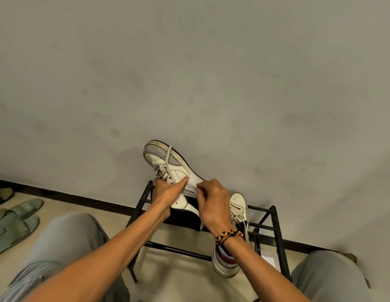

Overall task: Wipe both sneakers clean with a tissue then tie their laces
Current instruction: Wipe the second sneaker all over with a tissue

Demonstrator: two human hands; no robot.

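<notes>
A white and grey sneaker (165, 159) is lifted above a black metal rack, toe pointing up toward the wall, a loose lace lying across its toe. My left hand (168, 190) grips it around the laced middle. My right hand (212, 201) pinches a white tissue (193, 183) against the sneaker's side. The second white sneaker (235, 225) lies on the rack to the right, partly hidden behind my right wrist, its laces loose.
The black metal rack (274, 227) stands against a grey wall. Green slippers (17, 216) lie on the floor at the left. A white scrap of paper (268, 259) sits under the rack at right. My knees in grey trousers fill both lower corners.
</notes>
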